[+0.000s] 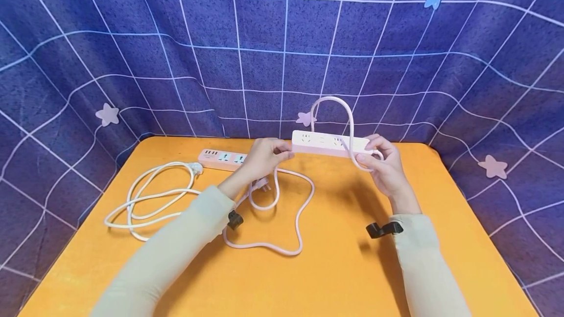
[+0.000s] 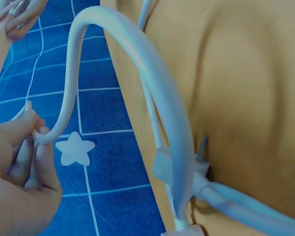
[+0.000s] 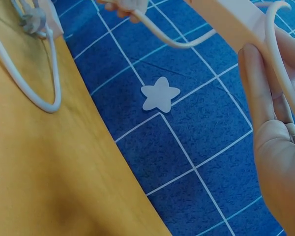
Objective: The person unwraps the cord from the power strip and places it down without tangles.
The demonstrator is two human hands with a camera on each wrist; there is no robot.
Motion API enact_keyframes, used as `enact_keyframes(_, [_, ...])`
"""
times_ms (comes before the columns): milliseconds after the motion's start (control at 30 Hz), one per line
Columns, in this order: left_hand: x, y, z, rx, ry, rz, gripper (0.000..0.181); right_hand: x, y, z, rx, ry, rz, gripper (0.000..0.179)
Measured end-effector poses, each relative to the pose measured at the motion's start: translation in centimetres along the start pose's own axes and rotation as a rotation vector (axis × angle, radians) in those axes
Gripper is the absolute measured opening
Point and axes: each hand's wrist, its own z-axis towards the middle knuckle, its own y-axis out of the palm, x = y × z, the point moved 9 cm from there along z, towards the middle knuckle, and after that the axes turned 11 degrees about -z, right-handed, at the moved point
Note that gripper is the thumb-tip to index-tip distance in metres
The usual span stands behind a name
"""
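My right hand (image 1: 387, 166) grips the right end of a pale pink power strip (image 1: 315, 149), holding it up above the table with the sockets facing me. Its cord (image 1: 343, 103) leaves that end, passes over the fingers and loops up across the strip. At the strip's left end, my left hand (image 1: 267, 156) pinches a stretch of the cord (image 2: 69, 93) between thumb and fingers. More of this cord (image 1: 298, 229) hangs down and curves over the table, with a plug (image 1: 263, 184) near the left wrist.
A second power strip (image 1: 213, 159) lies at the back left of the orange table (image 1: 335, 268), partly hidden by my left hand. Its white cable (image 1: 132, 199) lies in loose loops with a plug (image 1: 196, 168). A blue grid-patterned curtain (image 1: 260, 72) surrounds the table.
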Motion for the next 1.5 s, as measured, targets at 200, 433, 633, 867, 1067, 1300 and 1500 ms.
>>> enact_keyframes(200, [0.6,-1.8,0.6,0.077,0.032,-0.022,0.016,-0.1,-0.1,0.0,-0.021,-0.014,-0.008,0.044])
enact_keyframes(433, [2.2,-3.8,0.7,0.149,0.084,-0.045,0.013,-0.2,-0.5,-0.3,-0.013,-0.001,-0.02,0.045])
enact_keyframes(633, [3.3,-5.3,0.5,0.21,0.118,-0.037,0.012,-0.3,-0.6,-0.3,-0.025,-0.003,0.004,0.043])
enact_keyframes(867, [4.7,-6.6,-0.2,0.243,0.157,-0.056,0.011,-0.2,-0.6,-0.1,-0.064,0.003,0.021,0.04])
enact_keyframes(1067, [6.0,-7.1,-1.3,0.239,0.208,-0.05,0.011,0.1,-1.5,-0.1,-0.01,0.041,-0.03,0.044])
enact_keyframes(1300, [7.1,-7.2,-2.7,0.194,0.259,-0.039,0.011,0.3,-2.1,0.0,-0.007,0.051,-0.027,0.045])
enact_keyframes(1500, [8.0,-7.1,-4.2,0.145,0.313,-0.006,0.011,0.5,-2.8,0.1,0.005,0.059,-0.052,0.042])
